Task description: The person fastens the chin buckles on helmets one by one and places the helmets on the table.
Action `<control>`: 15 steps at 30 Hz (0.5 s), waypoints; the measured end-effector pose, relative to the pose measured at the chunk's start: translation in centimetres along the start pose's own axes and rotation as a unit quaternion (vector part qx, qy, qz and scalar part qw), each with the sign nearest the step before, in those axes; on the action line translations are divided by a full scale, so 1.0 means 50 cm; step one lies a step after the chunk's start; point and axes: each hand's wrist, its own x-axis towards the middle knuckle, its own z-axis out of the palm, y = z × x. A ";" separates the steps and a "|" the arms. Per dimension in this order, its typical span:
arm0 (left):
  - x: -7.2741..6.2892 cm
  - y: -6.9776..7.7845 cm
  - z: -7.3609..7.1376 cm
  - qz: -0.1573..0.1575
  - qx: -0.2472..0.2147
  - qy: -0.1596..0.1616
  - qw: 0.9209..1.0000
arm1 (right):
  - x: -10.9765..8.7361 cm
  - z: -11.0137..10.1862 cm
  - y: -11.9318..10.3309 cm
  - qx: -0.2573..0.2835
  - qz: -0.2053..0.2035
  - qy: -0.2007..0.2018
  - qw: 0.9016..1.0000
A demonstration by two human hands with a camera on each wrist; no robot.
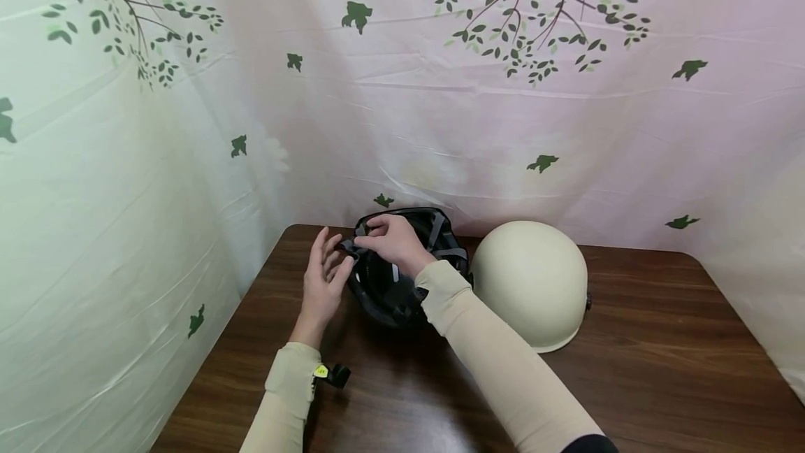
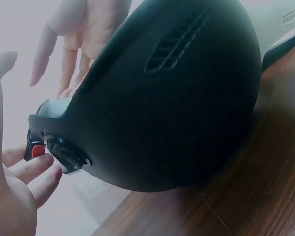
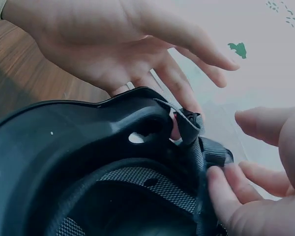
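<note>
A black helmet (image 1: pixel 393 310) lies with its opening up near the table's far edge, grey webbing straps (image 1: pixel 437 229) inside it. At its left rim, my left hand (image 1: pixel 323 289) has its fingers spread beside a chin strap buckle with a red part (image 2: pixel 38 150). In the left wrist view, its fingertips (image 2: pixel 48 176) touch that buckle from below, the thumb held apart. My right hand (image 1: pixel 396 240) reaches over the opening and pinches the strap (image 3: pixel 214 151) at the same rim, one finger extended away from it. A black dial (image 2: pixel 65 153) shows on the helmet's end.
Right of the black helmet, a cream helmet (image 1: pixel 531 282) stands dome up on the brown wooden table (image 1: pixel 666 341). White cloth walls (image 1: pixel 428 124) printed with leaves hang at the back and sides. My right forearm crosses in front of both helmets.
</note>
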 end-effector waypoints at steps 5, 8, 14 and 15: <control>0.002 0.006 0.002 0.011 0.004 0.001 1.000 | -0.008 -0.011 -0.004 0.015 -0.012 0.016 1.000; 0.004 0.009 0.004 0.016 0.008 0.007 1.000 | -0.012 -0.020 -0.005 0.021 -0.024 0.023 0.999; 0.008 0.015 0.009 0.020 0.012 0.021 1.000 | -0.022 -0.037 0.000 -0.001 -0.054 0.031 0.998; 0.008 0.016 0.009 0.021 0.013 0.023 0.999 | -0.023 -0.040 0.002 -0.004 -0.056 0.031 0.998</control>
